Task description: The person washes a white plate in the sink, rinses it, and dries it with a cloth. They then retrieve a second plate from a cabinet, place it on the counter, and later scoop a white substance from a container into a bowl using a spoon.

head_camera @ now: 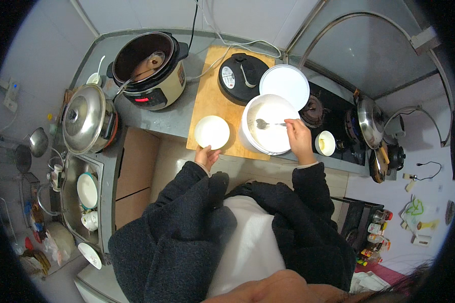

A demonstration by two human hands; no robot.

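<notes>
With fingers at its near rim, my left hand point(207, 156) holds a small white bowl point(212, 132) over the wooden board point(200, 102). My right hand point(300, 139) grips the handle of a metal spoon point(262, 124), whose head is over the inside of a large white tub point(247, 130). White contents show in the tub. A round white lid point(284, 87) lies just behind it, beside the black lid of a cooker point(242, 78).
An open electric pressure cooker point(155, 91) with a ladle inside stands back left. Further left are a lidded steel pot point(84, 119) and a sink point(100, 197) with dishes. To the right, a small cup point(325, 143) and a lidded pan point(369, 121) stand at the black gas hob point(335, 125).
</notes>
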